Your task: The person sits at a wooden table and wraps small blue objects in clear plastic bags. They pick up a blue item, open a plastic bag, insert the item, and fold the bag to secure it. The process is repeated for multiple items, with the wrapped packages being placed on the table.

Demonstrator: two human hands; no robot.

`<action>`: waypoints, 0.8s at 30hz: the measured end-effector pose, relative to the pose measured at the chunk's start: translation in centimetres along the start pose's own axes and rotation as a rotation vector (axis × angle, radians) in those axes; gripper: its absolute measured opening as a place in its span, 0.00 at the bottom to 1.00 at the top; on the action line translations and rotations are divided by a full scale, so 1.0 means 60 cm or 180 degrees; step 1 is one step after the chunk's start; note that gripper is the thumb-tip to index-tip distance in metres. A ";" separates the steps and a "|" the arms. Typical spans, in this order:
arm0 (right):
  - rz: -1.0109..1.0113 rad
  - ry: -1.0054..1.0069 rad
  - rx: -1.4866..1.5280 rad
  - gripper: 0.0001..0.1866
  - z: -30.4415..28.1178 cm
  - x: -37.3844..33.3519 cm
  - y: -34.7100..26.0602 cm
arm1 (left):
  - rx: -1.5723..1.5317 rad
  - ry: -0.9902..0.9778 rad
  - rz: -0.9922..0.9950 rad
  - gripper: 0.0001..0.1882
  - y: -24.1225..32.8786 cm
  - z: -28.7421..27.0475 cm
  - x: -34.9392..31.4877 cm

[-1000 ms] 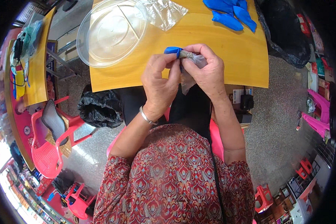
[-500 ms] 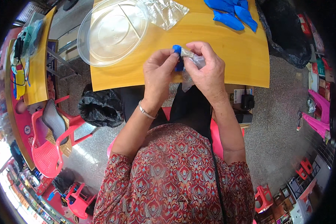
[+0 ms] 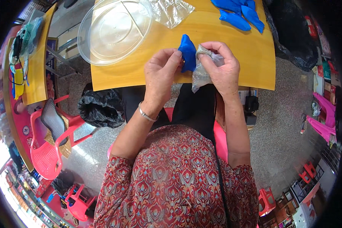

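My left hand (image 3: pixel 161 68) pinches a small blue cloth piece (image 3: pixel 187 53) that tapers toward its upper end. Close beside it, my right hand (image 3: pixel 224 68) is closed on a crumpled clear plastic bag (image 3: pixel 201 76), whose gathered top shows between thumb and fingers. What the bag contains is too blurred to tell. Both hands are raised over the near edge of the yellow table (image 3: pixel 140 76). Several similar blue cloth pieces (image 3: pixel 235 21) lie together at the table's far right.
A round clear plastic lid or tray (image 3: pixel 116 34), with a thin stick across it, overhangs the table's left edge. Another clear bag (image 3: pixel 173 13) lies beside it. Below the table on the left is a black plastic bag (image 3: pixel 100 108); a pink chair (image 3: pixel 45 159) stands further left.
My hands have moved slightly apart. The bag is now separate from the blue piece, which hangs fully in view from my left fingers.
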State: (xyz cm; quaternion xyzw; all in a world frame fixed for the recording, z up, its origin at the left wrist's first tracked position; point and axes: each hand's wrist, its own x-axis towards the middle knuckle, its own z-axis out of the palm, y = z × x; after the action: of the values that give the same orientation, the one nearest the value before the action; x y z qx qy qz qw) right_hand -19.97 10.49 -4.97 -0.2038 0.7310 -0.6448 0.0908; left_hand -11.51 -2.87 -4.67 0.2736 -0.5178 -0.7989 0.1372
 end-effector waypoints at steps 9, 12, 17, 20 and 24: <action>0.0202 -0.0643 0.0704 0.10 -0.010 -0.013 -0.041 | 0.1421 0.0247 0.0968 0.05 -0.011 0.009 -0.005; -0.0235 -0.0713 0.0282 0.11 -0.001 -0.014 -0.037 | 0.1649 0.0112 0.1117 0.05 -0.013 0.006 -0.008; -0.0572 -0.0538 -0.0068 0.11 0.004 -0.010 -0.027 | 0.1386 -0.0068 0.1184 0.07 -0.005 0.004 -0.023; -0.0527 -0.0526 -0.0021 0.11 0.006 -0.014 -0.032 | 0.1347 0.0042 0.1443 0.07 -0.018 -0.001 -0.015; -0.0541 -0.0520 -0.0101 0.12 0.009 -0.016 -0.031 | 0.0303 0.0150 0.0601 0.06 -0.007 0.009 -0.024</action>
State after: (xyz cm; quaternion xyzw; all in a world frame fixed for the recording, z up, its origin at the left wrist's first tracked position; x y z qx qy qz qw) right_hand -18.57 10.24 -3.38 -0.3183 0.7114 -0.6198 0.0919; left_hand -10.65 -1.55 -4.44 0.2485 -0.5753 -0.7502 0.2108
